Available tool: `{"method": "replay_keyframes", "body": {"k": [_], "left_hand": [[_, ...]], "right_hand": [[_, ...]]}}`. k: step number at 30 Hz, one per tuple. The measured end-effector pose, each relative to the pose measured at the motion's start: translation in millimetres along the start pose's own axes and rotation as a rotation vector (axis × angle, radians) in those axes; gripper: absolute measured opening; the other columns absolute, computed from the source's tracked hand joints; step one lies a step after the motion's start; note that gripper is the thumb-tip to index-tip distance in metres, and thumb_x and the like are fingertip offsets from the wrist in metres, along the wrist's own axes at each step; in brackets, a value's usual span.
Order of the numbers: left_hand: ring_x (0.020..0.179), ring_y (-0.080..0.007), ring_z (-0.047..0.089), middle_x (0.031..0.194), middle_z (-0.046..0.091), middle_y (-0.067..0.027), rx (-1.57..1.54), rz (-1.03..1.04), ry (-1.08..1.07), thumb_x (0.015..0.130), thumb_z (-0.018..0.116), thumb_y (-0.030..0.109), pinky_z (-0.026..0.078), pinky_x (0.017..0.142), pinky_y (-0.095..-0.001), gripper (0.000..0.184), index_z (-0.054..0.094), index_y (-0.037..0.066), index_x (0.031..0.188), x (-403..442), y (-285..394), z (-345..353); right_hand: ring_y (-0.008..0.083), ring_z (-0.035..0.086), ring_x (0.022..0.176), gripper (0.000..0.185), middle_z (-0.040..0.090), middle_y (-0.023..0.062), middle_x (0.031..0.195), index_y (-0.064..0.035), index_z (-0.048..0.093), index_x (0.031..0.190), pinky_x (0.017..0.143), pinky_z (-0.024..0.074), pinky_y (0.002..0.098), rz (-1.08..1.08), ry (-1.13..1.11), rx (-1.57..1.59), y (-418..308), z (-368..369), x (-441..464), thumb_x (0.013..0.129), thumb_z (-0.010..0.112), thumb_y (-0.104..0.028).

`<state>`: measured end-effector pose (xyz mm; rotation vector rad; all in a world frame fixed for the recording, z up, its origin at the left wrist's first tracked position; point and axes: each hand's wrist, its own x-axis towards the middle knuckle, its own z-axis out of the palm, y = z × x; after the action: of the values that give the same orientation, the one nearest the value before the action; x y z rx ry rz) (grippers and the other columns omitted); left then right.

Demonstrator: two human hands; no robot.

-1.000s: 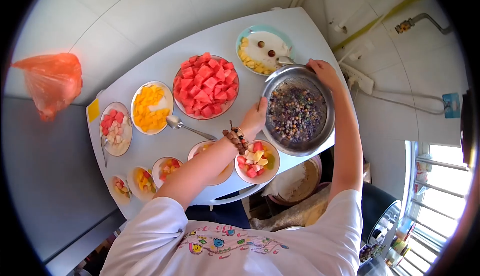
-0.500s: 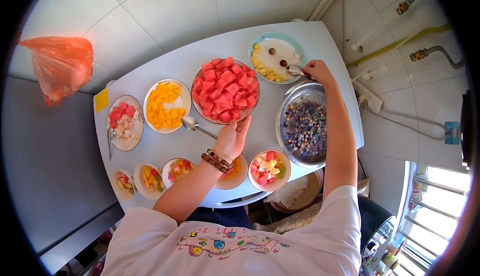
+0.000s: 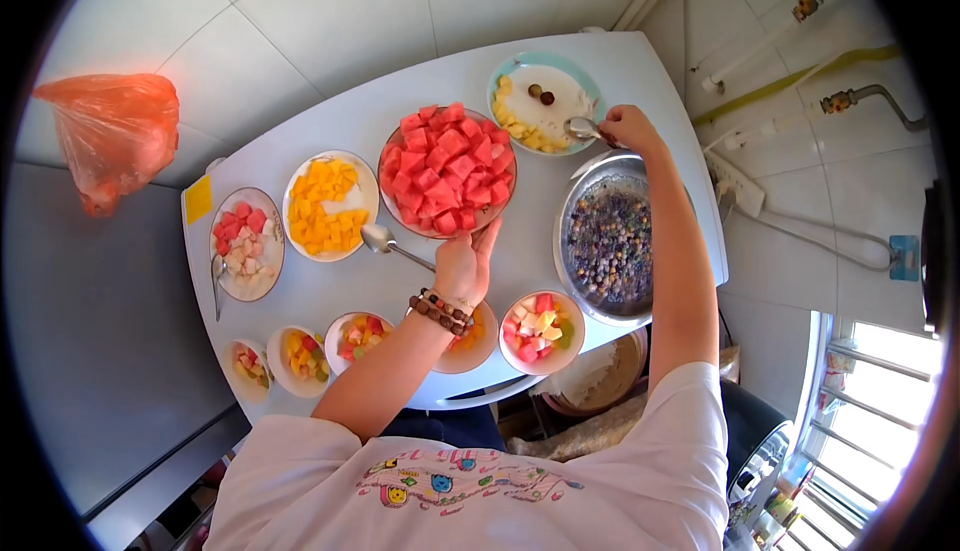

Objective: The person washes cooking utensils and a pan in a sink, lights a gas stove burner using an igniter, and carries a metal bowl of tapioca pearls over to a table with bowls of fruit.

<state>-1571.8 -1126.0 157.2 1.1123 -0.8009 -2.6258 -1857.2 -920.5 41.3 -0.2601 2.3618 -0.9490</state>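
My right hand (image 3: 633, 129) is closed on a metal spoon (image 3: 581, 128), its bowl over the right side of a green-rimmed plate (image 3: 590, 83). On that plate are pale yellow fruit pieces (image 3: 503, 111) along the left edge and two dark round fruits, perhaps grapes (image 3: 541, 94), side by side. My left hand (image 3: 466, 266) has a second spoon (image 3: 378, 239) with its handle end at the palm; the fingers reach to the near rim of a bowl heaped with watermelon cubes (image 3: 445, 166). Under my right forearm stands a metal basin (image 3: 563, 251) of small dark beads in liquid (image 3: 608, 241).
Left of the watermelon are a bowl of yellow mango cubes (image 3: 330, 206) and a plate of pink and white cubes (image 3: 243, 241) with a spoon (image 3: 218, 281). Several bowls of mixed fruit (image 3: 540, 331) line the near table edge. An orange bag (image 3: 115, 136) hangs at left.
One dark round fruit has moved away from the right spoon's tip and now lies against the other. The whole view has shifted slightly. My left hand stays by the watermelon bowl.
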Motion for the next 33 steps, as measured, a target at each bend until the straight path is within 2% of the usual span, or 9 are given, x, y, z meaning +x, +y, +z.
{"method": "replay_keyframes", "body": {"k": [4,10,16,20,22,26,28,30,33], "left_hand": [[0.117,-0.0274,0.045,0.129,0.042,-0.0161,0.042,-0.006,0.01,0.092,0.031,0.001,0.039,0.103,-0.0373,0.036,0.031,-0.008,0.127,3,1,-4],[0.117,-0.0285,0.044,0.125,0.043,-0.0178,0.015,-0.06,0.044,0.092,0.029,-0.002,0.039,0.103,-0.0386,0.031,0.033,-0.01,0.121,-2,12,2],[0.121,-0.0309,0.04,0.128,0.037,-0.0243,0.022,-0.372,-0.06,0.092,0.033,0.0,0.033,0.107,-0.0384,0.033,0.028,-0.015,0.121,-28,42,1],[0.122,-0.0285,0.041,0.125,0.041,-0.0248,0.183,-0.417,-0.211,0.092,0.039,0.002,0.034,0.105,-0.0325,0.031,0.035,-0.017,0.117,-63,73,2],[0.121,-0.0275,0.042,0.123,0.044,-0.0238,0.196,-0.411,-0.288,0.091,0.041,0.002,0.034,0.105,-0.0311,0.031,0.038,-0.016,0.116,-76,89,0],[0.117,-0.0268,0.047,0.121,0.047,-0.023,0.265,-0.405,-0.256,0.09,0.041,-0.001,0.039,0.101,-0.0294,0.028,0.042,-0.015,0.115,-101,112,-2],[0.115,-0.0263,0.048,0.119,0.049,-0.0231,0.256,-0.421,-0.252,0.09,0.041,-0.003,0.041,0.1,-0.0289,0.027,0.042,-0.015,0.114,-103,118,-9],[0.115,-0.0264,0.049,0.118,0.049,-0.0236,0.225,-0.431,-0.255,0.089,0.041,-0.003,0.041,0.1,-0.0291,0.028,0.042,-0.015,0.115,-107,125,-12],[0.114,-0.0269,0.05,0.117,0.05,-0.0233,0.209,-0.403,-0.254,0.089,0.042,-0.003,0.042,0.1,-0.0289,0.027,0.042,-0.015,0.114,-116,140,-20]], "right_hand": [[0.0185,0.061,0.071,0.022,0.064,0.0013,0.07,-0.0138,0.063,0.072,0.079,0.0391,0.0408,0.012,-0.013,-0.131,-11,-5,-13,0.067,0.061,-0.036],[0.0239,0.058,0.095,0.03,0.065,0.0051,0.097,-0.0145,0.065,0.093,0.089,0.0317,0.0489,0.117,0.085,-0.326,-34,-5,-45,0.078,0.051,-0.037],[0.0276,0.057,0.1,0.04,0.063,0.0103,0.102,-0.0109,0.064,0.1,0.09,0.0345,0.0456,0.107,0.294,-0.144,-21,-26,-91,0.084,0.047,-0.043],[0.0272,0.058,0.094,0.029,0.064,0.0133,0.091,-0.0049,0.066,0.095,0.083,0.0424,0.0316,-0.162,0.695,0.223,10,-32,-167,0.084,0.054,-0.029],[0.0219,0.06,0.081,0.024,0.064,0.0122,0.086,-0.0015,0.066,0.091,0.076,0.0446,0.0303,-0.017,0.894,0.333,11,-25,-227,0.084,0.054,-0.021],[0.0117,0.051,0.058,0.025,0.06,0.0073,0.072,0.0022,0.056,0.075,0.052,0.0416,0.0288,0.372,1.116,0.459,75,38,-313,0.083,0.057,-0.022],[0.0117,0.053,0.057,0.027,0.057,0.0054,0.066,-0.0009,0.051,0.08,0.049,0.0402,0.0278,0.527,1.032,0.732,73,85,-331,0.085,0.058,-0.027],[0.0161,0.059,0.06,0.031,0.056,0.0065,0.069,-0.0035,0.046,0.094,0.049,0.0425,0.0271,0.583,0.722,1.013,31,103,-341,0.086,0.058,-0.031],[0.0262,0.064,0.073,0.036,0.059,0.0136,0.086,-0.0071,0.04,0.108,0.057,0.0486,0.0307,0.473,0.575,1.356,12,130,-346,0.086,0.059,-0.028]]}}
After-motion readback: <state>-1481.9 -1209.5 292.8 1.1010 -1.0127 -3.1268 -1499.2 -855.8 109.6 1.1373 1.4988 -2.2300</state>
